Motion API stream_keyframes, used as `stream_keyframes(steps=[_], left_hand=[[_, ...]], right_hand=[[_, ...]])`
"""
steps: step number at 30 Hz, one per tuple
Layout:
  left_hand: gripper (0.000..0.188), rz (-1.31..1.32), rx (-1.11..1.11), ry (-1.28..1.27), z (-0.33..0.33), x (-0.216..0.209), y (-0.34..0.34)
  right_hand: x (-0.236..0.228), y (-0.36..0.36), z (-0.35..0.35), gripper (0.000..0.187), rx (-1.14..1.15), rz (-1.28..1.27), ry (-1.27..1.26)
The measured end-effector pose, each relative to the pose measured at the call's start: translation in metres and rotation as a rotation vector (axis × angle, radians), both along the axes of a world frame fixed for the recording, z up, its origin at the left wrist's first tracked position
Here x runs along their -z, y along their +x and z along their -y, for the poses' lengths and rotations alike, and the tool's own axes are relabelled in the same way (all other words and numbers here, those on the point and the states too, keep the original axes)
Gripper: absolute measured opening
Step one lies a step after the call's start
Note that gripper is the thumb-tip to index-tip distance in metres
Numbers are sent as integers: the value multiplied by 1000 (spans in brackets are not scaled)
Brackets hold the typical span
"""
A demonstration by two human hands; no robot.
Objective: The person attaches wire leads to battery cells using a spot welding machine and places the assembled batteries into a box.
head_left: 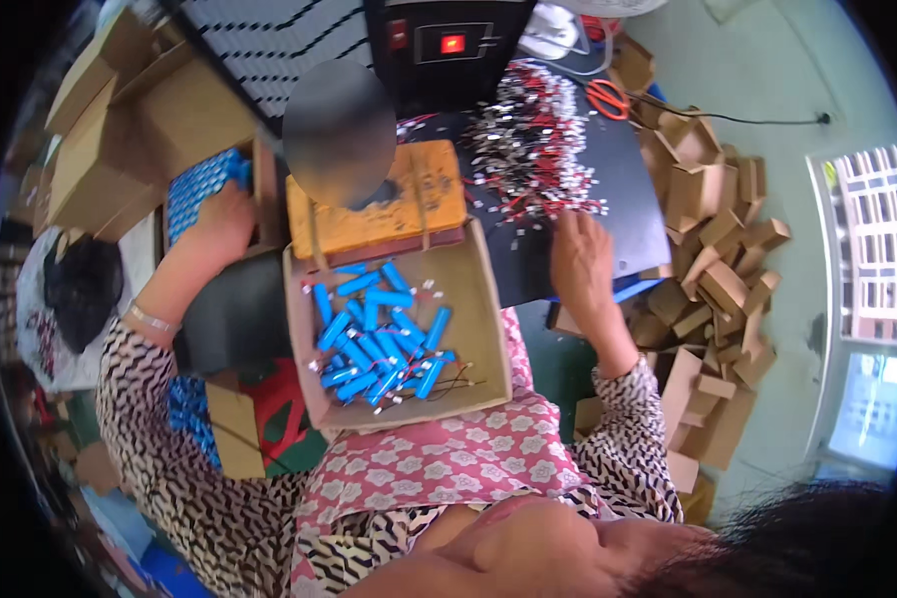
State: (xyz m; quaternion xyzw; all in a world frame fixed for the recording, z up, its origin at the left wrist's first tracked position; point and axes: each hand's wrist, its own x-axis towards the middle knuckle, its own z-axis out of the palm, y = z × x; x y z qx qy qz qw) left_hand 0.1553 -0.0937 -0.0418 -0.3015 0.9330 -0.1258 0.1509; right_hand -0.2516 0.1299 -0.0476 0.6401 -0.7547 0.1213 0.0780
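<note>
My left hand (227,221) reaches into a cardboard box at the left, its fingers curled down on upright blue battery cells (195,195) packed in rows. What those fingers grip is hidden. At the right, my right hand (581,257) rests at the near edge of a heap of red and black wire leads (533,145) with white connectors. Its fingers are drawn together, and their tips are lost among the leads. Between my hands a cardboard tray (500,349) holds several loose blue cylindrical batteries (374,344) with thin leads attached.
A worn orange block (431,194) with bands lies across the tray's far end; a blurred patch hides part of it. Behind stands a black machine (448,75) with a lit red switch. Orange-handled scissors (608,100) lie beyond the leads. Small cardboard boxes (723,284) are heaped at the right.
</note>
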Motion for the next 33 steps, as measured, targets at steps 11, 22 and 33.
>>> stream_keyframes(steps=[11, 22, 33], left_hand=[[25, -247, -485, 269, -40, -93, -48], [16, -1583, -187, 828, -81, -60, -121], [14, -1279, -134, 457, -95, -67, -122]], right_hand=[[-12, -11, 6, 22, 26, -244, 96], [-25, -29, 21, 40, -92, -103, -46], [-95, 41, 33, 9, -438, 508, -97]])
